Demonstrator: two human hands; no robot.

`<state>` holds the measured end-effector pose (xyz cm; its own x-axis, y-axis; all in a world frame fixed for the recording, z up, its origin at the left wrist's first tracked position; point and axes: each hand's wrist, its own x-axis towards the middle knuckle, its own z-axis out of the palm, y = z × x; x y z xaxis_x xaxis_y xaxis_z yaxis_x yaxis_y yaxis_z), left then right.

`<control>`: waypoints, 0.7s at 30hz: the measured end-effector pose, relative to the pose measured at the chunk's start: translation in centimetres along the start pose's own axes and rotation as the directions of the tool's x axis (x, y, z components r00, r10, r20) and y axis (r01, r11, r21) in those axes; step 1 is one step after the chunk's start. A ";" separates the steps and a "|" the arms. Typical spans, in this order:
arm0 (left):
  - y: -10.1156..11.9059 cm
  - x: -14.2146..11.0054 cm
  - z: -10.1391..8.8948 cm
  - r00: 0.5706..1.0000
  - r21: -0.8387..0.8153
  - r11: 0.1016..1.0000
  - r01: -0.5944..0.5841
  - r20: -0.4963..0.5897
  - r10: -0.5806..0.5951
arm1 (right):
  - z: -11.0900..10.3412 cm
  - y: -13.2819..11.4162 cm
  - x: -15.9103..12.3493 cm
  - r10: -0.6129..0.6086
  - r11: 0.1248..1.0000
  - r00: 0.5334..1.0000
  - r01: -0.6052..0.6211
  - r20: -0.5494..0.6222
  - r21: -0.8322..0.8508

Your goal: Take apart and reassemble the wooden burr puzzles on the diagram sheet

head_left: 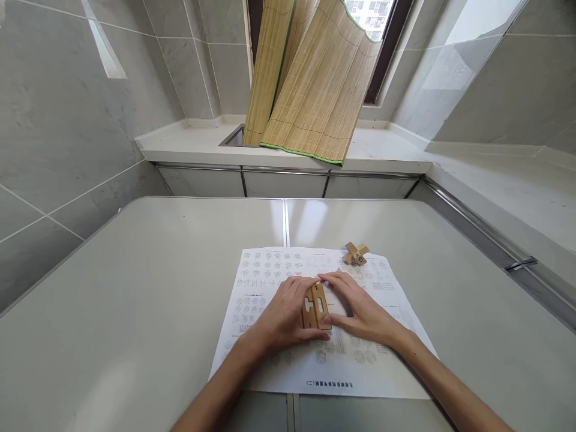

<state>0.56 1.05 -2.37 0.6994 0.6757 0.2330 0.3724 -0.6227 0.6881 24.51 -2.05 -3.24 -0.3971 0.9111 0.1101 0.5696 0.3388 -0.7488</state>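
Note:
Two flat wooden puzzle pieces lie side by side on a printed paper sheet [315,375]. The left piece [309,318] is marked 1, and the right piece [323,315] is marked 2; pale paper shows through their cut-outs. My left hand [285,309] curves round the left side, fingers at the far end and thumb along the near end. From the right, my right hand [360,306] spans piece 2, its fingertips at the far end and its thumb at the near right corner. Both hands' fingers partly cover the pieces' edges.
An assembled wooden cross-shaped puzzle [356,254] rests on the sheet's far right part. The sheet lies on a glossy pale table [135,288] with a seam down its middle. Beyond it are a white ledge [193,141], a hanging bamboo mat [319,90] and tiled walls.

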 end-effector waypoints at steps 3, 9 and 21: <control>0.2 0.0 0.0 1.000 0.019 1.000 0.006 -0.013 -0.005 | 0.1 0.0 0.0 0.032 0.999 0.999 -0.032 -0.016 0.011; -1.0 -0.1 -0.6 0.991 0.073 0.994 0.084 -0.109 -0.075 | 0.3 0.2 0.0 0.067 0.998 0.996 -0.066 -0.053 0.011; -7.0 -0.9 -7.2 0.928 0.143 0.941 0.307 -0.267 -0.262 | 0.4 0.1 0.2 0.041 0.999 0.996 -0.040 -0.075 0.007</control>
<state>-7.07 7.71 -2.44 0.3884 0.8950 0.2195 0.6525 -0.4352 0.6204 24.18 -1.95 -3.55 -0.3186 0.9392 0.1280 0.5804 0.3000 -0.7570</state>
